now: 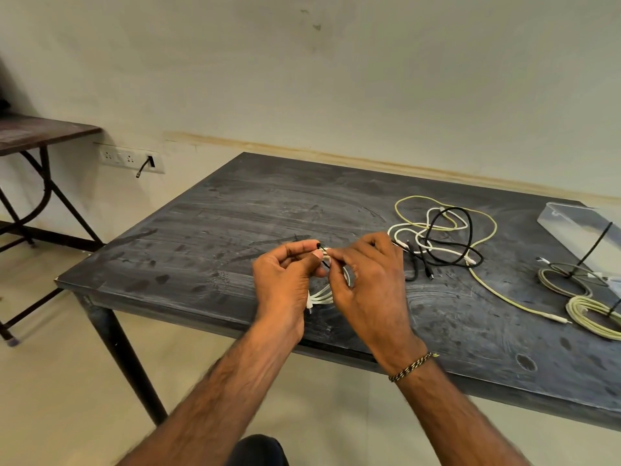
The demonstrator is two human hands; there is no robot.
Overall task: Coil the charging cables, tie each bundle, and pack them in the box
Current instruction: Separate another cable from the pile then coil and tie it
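Tying step: left hand (285, 274) & right hand (366, 280) both pinch black tie (322, 247) round white coil (324, 295). Next: cinch tight w/o coil springing.

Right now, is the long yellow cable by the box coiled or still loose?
Loose. The yellow cable sprawls uncoiled across the table, looped through the black and white cables, one plug end lying free.

Table (302, 203) – matt, scuffed, perhaps metal.

On the table (235, 213), loose cables (443, 237) are spread right of the hands, with two coiled bundles (584, 297) before the box (578, 227) at far right.
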